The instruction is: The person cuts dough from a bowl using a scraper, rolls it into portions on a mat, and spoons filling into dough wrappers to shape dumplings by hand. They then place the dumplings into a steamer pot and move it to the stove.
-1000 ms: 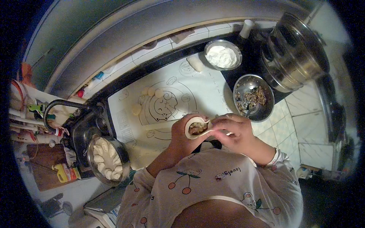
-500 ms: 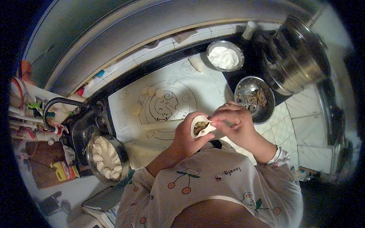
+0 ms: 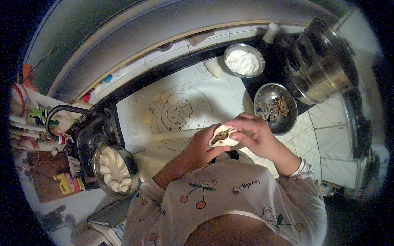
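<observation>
A dumpling (image 3: 224,142) of pale dough with dark brown filling showing in its opening is held in front of my chest. My left hand (image 3: 202,144) cups it from the left, thumb along the near edge. The fingers and thumb of my right hand (image 3: 251,133) pinch the dough rim at its right side. Just beyond my right hand stands a steel bowl (image 3: 262,95) with chopped filling (image 3: 279,108) in it. Under and beyond my hands lies a white printed mat (image 3: 164,94), with several small dough pieces (image 3: 164,98) and a pale dough roll (image 3: 213,69) on it.
A bowl of white flour (image 3: 243,62) stands at the mat's far right corner. Large steamer pots (image 3: 324,61) rise at the right. On the left are a pan of shaped dumplings (image 3: 132,174), a black faucet (image 3: 67,108) and a yellow packet (image 3: 64,183).
The dumpling's opening has become narrower and longer. My right hand's fingers have shifted along the rim, and the dumpling has turned slightly in my left hand.
</observation>
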`<state>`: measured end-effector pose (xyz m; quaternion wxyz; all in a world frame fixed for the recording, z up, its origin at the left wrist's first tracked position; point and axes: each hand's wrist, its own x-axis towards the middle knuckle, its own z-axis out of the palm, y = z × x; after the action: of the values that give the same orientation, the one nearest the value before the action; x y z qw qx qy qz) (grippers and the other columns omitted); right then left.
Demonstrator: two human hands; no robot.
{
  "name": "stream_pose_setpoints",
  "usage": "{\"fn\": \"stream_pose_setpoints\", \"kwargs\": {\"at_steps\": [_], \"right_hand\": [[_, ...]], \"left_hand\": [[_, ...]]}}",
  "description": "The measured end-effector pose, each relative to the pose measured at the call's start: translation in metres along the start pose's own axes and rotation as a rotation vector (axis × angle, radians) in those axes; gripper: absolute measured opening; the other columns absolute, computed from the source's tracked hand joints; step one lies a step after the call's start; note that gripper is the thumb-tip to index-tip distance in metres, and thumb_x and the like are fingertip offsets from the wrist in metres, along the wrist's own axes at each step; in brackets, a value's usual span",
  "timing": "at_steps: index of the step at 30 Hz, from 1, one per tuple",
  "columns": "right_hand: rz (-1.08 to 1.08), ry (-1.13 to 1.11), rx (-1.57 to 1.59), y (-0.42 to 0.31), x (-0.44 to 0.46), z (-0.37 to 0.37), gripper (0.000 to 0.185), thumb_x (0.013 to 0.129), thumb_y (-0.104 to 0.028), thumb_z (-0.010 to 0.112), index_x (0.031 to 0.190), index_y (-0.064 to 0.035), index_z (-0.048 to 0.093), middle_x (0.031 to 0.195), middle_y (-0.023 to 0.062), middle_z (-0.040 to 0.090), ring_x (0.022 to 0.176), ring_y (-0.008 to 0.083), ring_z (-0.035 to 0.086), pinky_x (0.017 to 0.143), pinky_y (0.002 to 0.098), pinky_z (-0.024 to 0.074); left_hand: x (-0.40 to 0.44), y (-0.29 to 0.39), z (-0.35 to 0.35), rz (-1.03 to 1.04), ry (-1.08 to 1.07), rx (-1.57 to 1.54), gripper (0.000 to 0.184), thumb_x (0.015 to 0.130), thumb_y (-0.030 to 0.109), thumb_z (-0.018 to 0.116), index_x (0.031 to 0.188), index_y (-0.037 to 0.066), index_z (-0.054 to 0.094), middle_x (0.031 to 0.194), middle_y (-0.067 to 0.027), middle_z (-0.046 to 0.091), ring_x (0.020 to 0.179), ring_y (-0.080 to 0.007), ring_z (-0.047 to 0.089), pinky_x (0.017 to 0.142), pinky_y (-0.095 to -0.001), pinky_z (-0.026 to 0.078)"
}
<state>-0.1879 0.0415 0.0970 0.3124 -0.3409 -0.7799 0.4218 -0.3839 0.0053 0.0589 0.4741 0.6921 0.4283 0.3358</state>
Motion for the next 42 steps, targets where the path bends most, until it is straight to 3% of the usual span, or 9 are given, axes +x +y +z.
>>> {"fn": "stream_pose_setpoints", "kwargs": {"at_steps": [6, 9, 15, 21, 25, 34, 42], "right_hand": [[-0.117, 0.15, -0.083, 0.002, -0.001, 0.002, 0.01, 0.078, -0.015, 0.067, 0.086, -0.0079, 0.067, 0.081, 0.0084, 0.061, 0.076, 0.0237, 0.059, 0.065, 0.0328, 0.0466], [-0.06, 0.188, 0.017, 0.01, -0.004, 0.007, 0.009, 0.076, -0.014, 0.068, 0.083, -0.0077, 0.067, 0.081, 0.008, 0.062, 0.075, 0.0229, 0.059, 0.063, 0.0315, 0.0468], [-0.108, 0.193, 0.06, 0.016, -0.008, 0.01, 0.012, 0.075, -0.012, 0.069, 0.086, -0.0082, 0.067, 0.086, 0.0084, 0.062, 0.077, 0.0224, 0.06, 0.063, 0.0315, 0.0471], [-0.25, 0.336, -0.3, -0.017, -0.004, 0.004, 0.023, 0.072, -0.02, 0.07, 0.095, -0.0138, 0.068, 0.081, 0.0016, 0.056, 0.072, 0.0196, 0.055, 0.067, 0.0343, 0.0422], [-0.397, 0.172, -0.476, -0.008, -0.008, 0.002, 0.029, 0.07, -0.028, 0.069, 0.097, -0.0188, 0.066, 0.077, -0.0009, 0.054, 0.069, 0.0177, 0.053, 0.062, 0.033, 0.0385], [-0.278, 0.123, -0.424, -0.013, -0.015, 0.009, 0.023, 0.072, -0.028, 0.068, 0.091, -0.0158, 0.063, 0.083, 0.0029, 0.059, 0.071, 0.0238, 0.06, 0.058, 0.0351, 0.0491], [-0.317, 0.138, -0.446, -0.003, -0.023, 0.013, 0.025, 0.071, -0.022, 0.07, 0.092, -0.0129, 0.063, 0.087, 0.005, 0.061, 0.071, 0.0233, 0.061, 0.06, 0.0334, 0.0505]], "left_hand": [[0.002, -0.003, 0.002, 0.047, 0.021, -0.013, 0.052, 0.072, 0.016, 0.073, 0.114, 0.001, 0.047, 0.098, -0.0136, 0.062, 0.09, -0.0227, 0.061, 0.078, -0.033, 0.047], [0.004, 0.001, 0.003, 0.09, 0.036, -0.025, 0.051, 0.073, 0.017, 0.073, 0.114, 0.001, 0.047, 0.097, -0.0161, 0.061, 0.088, -0.0252, 0.061, 0.076, -0.0334, 0.046], [0.006, 0.005, 0.007, 0.063, 0.029, -0.032, 0.054, 0.07, 0.02, 0.076, 0.112, 0.0, 0.049, 0.094, -0.0155, 0.062, 0.084, -0.0243, 0.063, 0.074, -0.0324, 0.048], [0.008, 0.007, 0.009, 0.078, 0.138, -0.003, 0.047, 0.069, 0.02, 0.076, 0.105, 0.0, 0.055, 0.093, -0.0144, 0.063, 0.085, -0.0244, 0.064, 0.074, -0.0324, 0.049], [0.007, 0.007, 0.009, 0.05, 0.123, 0.055, 0.044, 0.07, 0.02, 0.075, 0.105, 0.001, 0.055, 0.094, -0.0139, 0.063, 0.084, -0.0257, 0.064, 0.073, -0.0327, 0.049], [0.003, 0.003, 0.013, 0.102, 0.185, 0.097, 0.044, 0.069, 0.019, 0.074, 0.105, 0.002, 0.054, 0.093, -0.0145, 0.063, 0.085, -0.0269, 0.063, 0.073, -0.0344, 0.049], [-0.002, -0.004, 0.019, 0.053, 0.222, 0.058, 0.043, 0.068, 0.013, 0.076, 0.105, 0.002, 0.055, 0.094, -0.0136, 0.063, 0.086, -0.0253, 0.063, 0.075, -0.0335, 0.049]]}}
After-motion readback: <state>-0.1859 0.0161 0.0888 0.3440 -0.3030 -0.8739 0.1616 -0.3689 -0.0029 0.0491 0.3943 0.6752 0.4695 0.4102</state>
